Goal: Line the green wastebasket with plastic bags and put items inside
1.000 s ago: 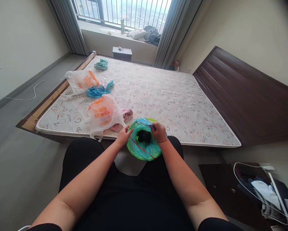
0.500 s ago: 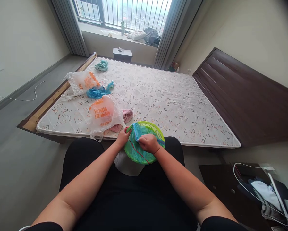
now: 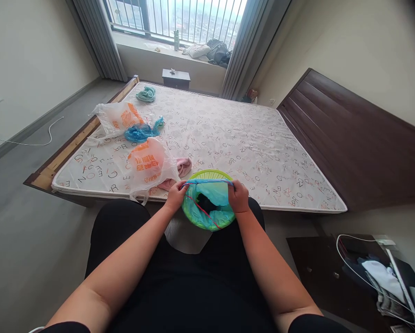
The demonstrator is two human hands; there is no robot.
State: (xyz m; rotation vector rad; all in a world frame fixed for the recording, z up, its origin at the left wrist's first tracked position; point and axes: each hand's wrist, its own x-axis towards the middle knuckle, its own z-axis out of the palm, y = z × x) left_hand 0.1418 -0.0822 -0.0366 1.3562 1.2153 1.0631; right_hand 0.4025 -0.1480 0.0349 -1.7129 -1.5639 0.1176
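Blue plastic bag (image 3: 212,192) stretched over the green basket (image 3: 207,175): my left hand (image 3: 175,195) and right hand (image 3: 238,196) pinch its rim (something dark inside); next, seating it evenly.

mattress (image 3: 228,134) printed with scattered letters

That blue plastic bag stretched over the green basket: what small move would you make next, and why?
Probably ease the blue bag mouth down over the green basket rim. The left hand and right hand each pinch one side of its edge, pulled taut across the top, while something dark sits inside and the far rim shows uncovered.
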